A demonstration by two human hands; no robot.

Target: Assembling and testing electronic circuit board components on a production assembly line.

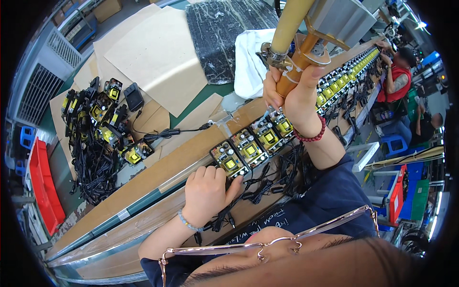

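Observation:
A long row of open power adapters, each a circuit board in a black case half, runs from the middle to the far right. My left hand (205, 192), fingers curled and thumb bent in, grips the near corner of the nearest open adapter (230, 161). Above the row my right hand (297, 98) is wrapped around the amber-brown nozzle (290, 79) of a hanging dispensing gun. A thick tan hose (289, 24) and a metal body (342, 21) join it above. The nozzle's tip is hidden behind my fingers.
Left of the row lies a heap of adapter boards with black cables (98, 138), beside cardboard sheets (153, 52). A white cloth (248, 60) lies behind the nozzle. Cables (287, 177) hang along the row's near side. A person in a red vest (397, 79) works at the far end.

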